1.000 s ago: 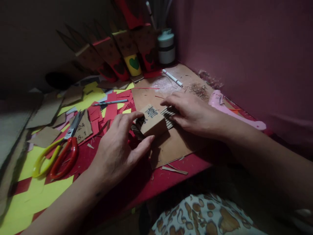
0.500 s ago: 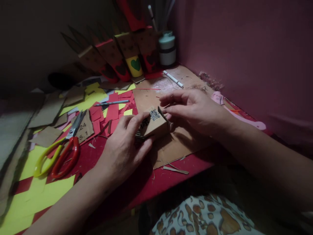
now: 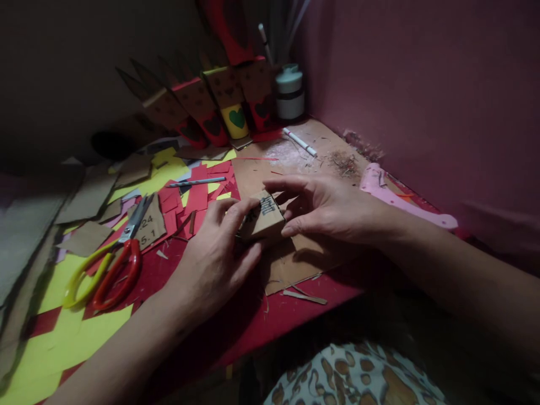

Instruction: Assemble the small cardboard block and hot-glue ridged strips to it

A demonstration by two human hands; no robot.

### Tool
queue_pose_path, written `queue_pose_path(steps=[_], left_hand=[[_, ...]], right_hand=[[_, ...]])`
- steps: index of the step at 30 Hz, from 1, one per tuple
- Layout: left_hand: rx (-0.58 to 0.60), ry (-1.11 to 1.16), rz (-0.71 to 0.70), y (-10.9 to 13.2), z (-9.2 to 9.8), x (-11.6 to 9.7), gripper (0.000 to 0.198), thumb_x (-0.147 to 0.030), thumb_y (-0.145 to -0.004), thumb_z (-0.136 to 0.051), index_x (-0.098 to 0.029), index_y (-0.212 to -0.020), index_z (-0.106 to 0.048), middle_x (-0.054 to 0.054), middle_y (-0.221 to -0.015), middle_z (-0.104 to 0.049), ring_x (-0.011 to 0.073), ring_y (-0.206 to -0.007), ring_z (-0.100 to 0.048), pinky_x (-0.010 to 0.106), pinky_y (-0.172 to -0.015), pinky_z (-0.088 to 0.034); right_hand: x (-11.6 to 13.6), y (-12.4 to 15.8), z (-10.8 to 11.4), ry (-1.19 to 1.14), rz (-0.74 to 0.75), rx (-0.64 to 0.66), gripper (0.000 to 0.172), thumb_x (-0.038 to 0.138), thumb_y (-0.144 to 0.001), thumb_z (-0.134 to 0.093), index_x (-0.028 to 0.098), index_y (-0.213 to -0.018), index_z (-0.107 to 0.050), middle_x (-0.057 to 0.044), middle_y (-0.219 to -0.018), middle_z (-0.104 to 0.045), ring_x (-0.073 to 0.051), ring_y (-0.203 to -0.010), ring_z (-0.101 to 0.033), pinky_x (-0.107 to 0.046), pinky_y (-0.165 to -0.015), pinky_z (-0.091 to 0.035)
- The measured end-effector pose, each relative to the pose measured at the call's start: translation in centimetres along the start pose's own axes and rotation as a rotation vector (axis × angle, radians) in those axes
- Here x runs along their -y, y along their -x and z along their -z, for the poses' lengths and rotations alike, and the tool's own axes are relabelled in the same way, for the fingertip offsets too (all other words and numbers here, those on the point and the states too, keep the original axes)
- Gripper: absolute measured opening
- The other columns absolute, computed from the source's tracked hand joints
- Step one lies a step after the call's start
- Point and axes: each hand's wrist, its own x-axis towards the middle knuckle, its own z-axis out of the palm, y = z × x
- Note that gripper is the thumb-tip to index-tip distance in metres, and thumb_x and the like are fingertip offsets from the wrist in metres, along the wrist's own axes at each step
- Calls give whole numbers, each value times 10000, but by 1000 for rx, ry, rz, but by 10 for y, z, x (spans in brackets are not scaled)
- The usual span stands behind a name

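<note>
A small folded cardboard box (image 3: 266, 218) with dark printed characters on top sits above a flat brown cardboard sheet (image 3: 291, 267). My left hand (image 3: 219, 239) grips its left side, thumb low at the front and fingers over the top edge. At the box's right end is my right hand (image 3: 320, 205), its fingers curved around that end, with the thumb at the near corner. The right fingertips lie partly behind the box, so how firmly they press is hard to see. The box's far side and underside are hidden.
Scissors (image 3: 122, 253) with yellow and red handles lie left, among yellow, red and cardboard scraps. A pencil (image 3: 197, 181) and a white marker (image 3: 300, 142) lie farther back. Heart-marked paper figures (image 3: 236, 121) and a lidded jar (image 3: 290, 93) stand behind. A pink glue gun (image 3: 405, 197) lies right.
My right hand has closed in on the box's right end, its thumb coming down to the near corner. The raised end flap now looks folded in. My left hand keeps its grip.
</note>
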Motion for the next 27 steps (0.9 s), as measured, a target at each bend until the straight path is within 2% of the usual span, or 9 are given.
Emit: queue_pose_path(steps=[2,5,11,16,20,23,27], left_hand=[[5,10,-1,0,0,0,472,-223,-943,-594,-112,-1394,-511,173,-1250,-575,238,-1018,-653,357,-840,-594],[19,13,5,0,1,0,451,-230,-943,-598,-135,-1377,-514,155,-1235,-584,236,-1008,-648,367,-835,-592],[36,24,5,-2,3,-1,442,-253,-958,-578,-205,-1385,-478,129,-1254,-582,261,-1084,-633,419,-882,-585],[87,84,35,-3,7,0,476,-240,-945,-596,-252,-1406,-476,103,-1245,-571,251,-1106,-625,412,-921,-568],[131,182,58,-4,13,4,452,-379,-972,-616,-289,-1400,-502,76,-1255,-590,242,-1102,-635,388,-923,-559],[168,252,118,-4,16,6,425,-468,-996,-583,-292,-1379,-535,69,-1276,-630,253,-1136,-640,401,-961,-538],[156,308,209,-5,15,8,568,-541,-960,-610,-256,-1438,-496,89,-1335,-657,295,-1168,-649,458,-1001,-527]], right_hand=[[0,0,1,79,15,6,653,51,-677,-803,179,-1305,-676,-63,-1118,-732,-189,-878,-700,-301,-743,-608],[0,0,1,164,58,-13,589,97,-708,-809,189,-1280,-702,-67,-1139,-751,-192,-894,-702,-303,-763,-602],[6,3,-1,156,119,54,459,68,-740,-738,231,-1168,-764,-18,-1081,-768,-165,-861,-698,-278,-723,-590],[11,7,-1,222,123,56,322,123,-789,-738,249,-1081,-786,-11,-1095,-777,-183,-917,-716,-301,-763,-613],[7,7,0,260,191,16,267,159,-781,-772,239,-1035,-783,-20,-1097,-778,-195,-957,-725,-315,-813,-615],[4,8,-1,256,175,-34,256,157,-751,-797,208,-1000,-769,-35,-1078,-771,-194,-908,-725,-321,-794,-616],[3,8,-2,166,143,-2,313,123,-748,-788,213,-1045,-749,-23,-1071,-768,-176,-858,-724,-293,-734,-620]])
